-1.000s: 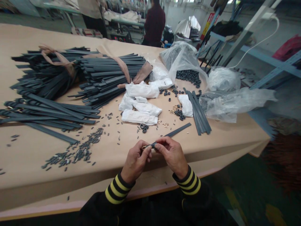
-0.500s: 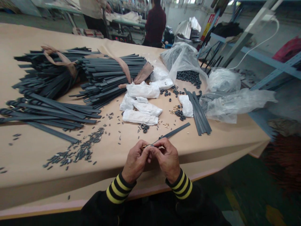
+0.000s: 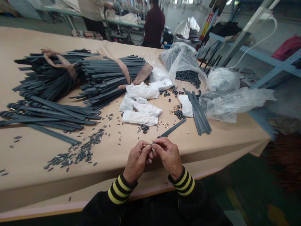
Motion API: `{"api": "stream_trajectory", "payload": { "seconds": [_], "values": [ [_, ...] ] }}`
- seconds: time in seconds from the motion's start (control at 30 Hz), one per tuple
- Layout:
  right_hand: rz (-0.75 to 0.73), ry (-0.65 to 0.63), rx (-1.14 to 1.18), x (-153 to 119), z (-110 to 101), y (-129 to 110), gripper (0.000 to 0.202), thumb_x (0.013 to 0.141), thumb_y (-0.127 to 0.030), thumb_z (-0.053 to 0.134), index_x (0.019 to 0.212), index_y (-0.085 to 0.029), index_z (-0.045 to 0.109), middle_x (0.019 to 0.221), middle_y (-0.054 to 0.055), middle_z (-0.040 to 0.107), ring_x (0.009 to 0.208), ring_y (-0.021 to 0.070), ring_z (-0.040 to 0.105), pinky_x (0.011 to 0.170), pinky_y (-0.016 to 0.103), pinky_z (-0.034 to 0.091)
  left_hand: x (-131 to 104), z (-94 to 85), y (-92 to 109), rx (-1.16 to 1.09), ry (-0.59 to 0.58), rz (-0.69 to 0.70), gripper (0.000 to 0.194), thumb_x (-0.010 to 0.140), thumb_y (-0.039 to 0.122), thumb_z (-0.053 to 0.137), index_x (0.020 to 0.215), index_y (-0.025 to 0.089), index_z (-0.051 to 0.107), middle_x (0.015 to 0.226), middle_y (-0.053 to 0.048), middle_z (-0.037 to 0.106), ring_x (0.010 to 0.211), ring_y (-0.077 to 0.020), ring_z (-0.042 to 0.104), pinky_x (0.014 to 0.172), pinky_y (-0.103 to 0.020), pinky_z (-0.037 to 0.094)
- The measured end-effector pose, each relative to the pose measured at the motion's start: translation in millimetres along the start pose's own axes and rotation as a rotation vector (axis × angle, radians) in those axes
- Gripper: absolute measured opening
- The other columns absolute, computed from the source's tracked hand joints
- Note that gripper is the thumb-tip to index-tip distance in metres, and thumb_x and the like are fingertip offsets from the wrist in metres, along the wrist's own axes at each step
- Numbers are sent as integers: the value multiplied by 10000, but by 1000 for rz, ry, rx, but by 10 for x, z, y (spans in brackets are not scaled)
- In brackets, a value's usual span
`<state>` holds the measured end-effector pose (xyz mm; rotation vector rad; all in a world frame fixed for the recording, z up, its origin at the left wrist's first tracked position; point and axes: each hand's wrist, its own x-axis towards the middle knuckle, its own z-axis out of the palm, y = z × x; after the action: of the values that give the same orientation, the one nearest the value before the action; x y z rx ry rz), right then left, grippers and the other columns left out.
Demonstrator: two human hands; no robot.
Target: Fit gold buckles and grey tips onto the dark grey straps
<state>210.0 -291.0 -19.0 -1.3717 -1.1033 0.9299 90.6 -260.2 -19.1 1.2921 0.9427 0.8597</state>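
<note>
Close together at the table's near edge, my left hand (image 3: 136, 160) and my right hand (image 3: 170, 158) are both closed in pinches. Between the left thumb and fingers shows a small gold-coloured metal piece (image 3: 146, 145), apparently a buckle, mostly hidden. The right thumb and fingers grip the near end of a dark grey strap (image 3: 174, 127), right beside the metal piece. Beyond the right hand, the strap's free part slants away over the table. Fingers cover the spot where strap and metal meet. Past the hands lie black loops (image 3: 144, 128) and a loose gold buckle (image 3: 166, 125).
Tied strap bundles (image 3: 110, 73) and finished-looking straps (image 3: 54, 113) fill the left. Small dark pieces (image 3: 84, 150) are scattered in front of them. White wrapped packets (image 3: 140, 116) lie mid-table, with more straps (image 3: 198, 114) and plastic bags (image 3: 181, 58) rightward. Two people stand behind.
The strap's far end has shifted left and nearer to my hands. My right hand has moved slightly right and its wrist has turned a little. The left hand keeps its pinch.
</note>
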Motion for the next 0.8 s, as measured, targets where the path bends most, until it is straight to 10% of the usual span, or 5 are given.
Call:
{"api": "stream_trajectory", "payload": {
  "seconds": [0.8],
  "values": [
    [248,-217,143,29,-137,-102,183,709,-281,614,728,-169,470,564,-39,550,513,101,557,521,229,478,-18,38,-87,206,-3,43,271,871,360,349,745,175,500,516,47,492,431,-84,463,451,-200,399]
  ]
}}
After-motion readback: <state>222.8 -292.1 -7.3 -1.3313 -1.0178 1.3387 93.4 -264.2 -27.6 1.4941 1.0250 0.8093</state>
